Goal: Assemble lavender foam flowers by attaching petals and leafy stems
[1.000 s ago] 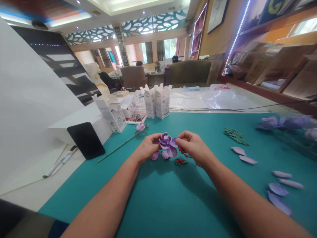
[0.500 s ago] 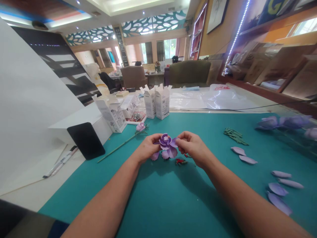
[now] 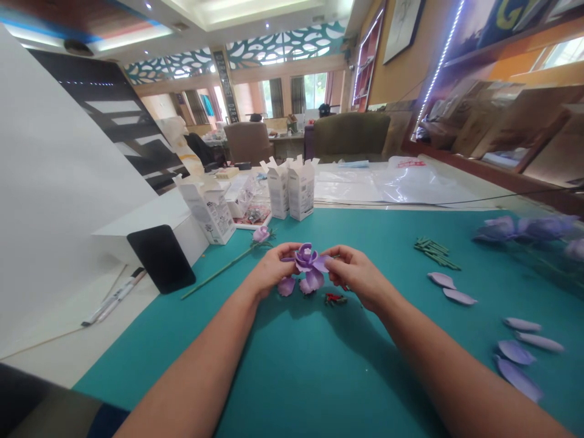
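Both hands are held up over a teal cutting mat (image 3: 319, 377), close together and curled inward. The left hand (image 3: 274, 271) and the right hand (image 3: 353, 274) pinch a purple artificial flower (image 3: 306, 267) from either side, its layered petals open around a tight center. The flower sits between the hands, just above the mat, with its lower petals hanging below the fingers.

Just beside the right hand, at 5 o'clock, lies a small cluster of red bits (image 3: 334, 298). At 10 o'clock, a purple bud on a long green stem (image 3: 219, 272) rests on the mat. Further out at 3 o'clock lie a bundle of short green stem pieces (image 3: 435, 253) and loose lilac petals (image 3: 458, 296), with more finished purple flowers (image 3: 542, 228) at 2 o'clock. White printed cartons (image 3: 289, 190) stand upright at 12 o'clock, beyond the mat's far edge. A black slab (image 3: 160, 258) lies at 9 o'clock, and white marker pens (image 3: 114, 303) lie at 8 o'clock.
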The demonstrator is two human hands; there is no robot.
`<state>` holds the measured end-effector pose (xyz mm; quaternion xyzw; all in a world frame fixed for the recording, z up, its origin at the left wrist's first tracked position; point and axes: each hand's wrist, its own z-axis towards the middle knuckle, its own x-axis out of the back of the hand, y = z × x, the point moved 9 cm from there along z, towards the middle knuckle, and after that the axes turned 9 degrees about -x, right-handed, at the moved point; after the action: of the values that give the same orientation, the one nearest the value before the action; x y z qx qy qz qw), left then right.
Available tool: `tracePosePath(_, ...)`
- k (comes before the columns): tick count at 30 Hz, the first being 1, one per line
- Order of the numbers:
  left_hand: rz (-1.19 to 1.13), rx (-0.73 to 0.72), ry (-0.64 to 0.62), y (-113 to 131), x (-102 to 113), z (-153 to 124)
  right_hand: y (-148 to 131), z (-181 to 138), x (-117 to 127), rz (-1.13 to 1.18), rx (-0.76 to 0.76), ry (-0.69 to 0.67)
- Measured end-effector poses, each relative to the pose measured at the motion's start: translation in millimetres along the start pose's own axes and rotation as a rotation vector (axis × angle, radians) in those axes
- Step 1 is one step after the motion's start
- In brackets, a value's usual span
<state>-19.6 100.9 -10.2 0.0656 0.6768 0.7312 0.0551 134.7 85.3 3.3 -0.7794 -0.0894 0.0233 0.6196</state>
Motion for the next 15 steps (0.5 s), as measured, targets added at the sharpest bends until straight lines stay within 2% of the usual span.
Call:
tracePosePath(5, -0.249, 0.060, 0.012, -4.9, -1.1, 0.9, 5.6, 4.0, 3.1, 0.117, -0.005, 0.016)
tracePosePath(10, -0.526, 0.052, 0.034, -4.3, -6.0, 0.9, 15.5, 8.3, -2.4, 0.339, -0.031, -0.051)
tracePosePath(15, -0.562, 0.003, -0.021, -1.8, -16.4, -0.7, 19.4, 8.0, -7.1, 0.472, -0.039, -0.074)
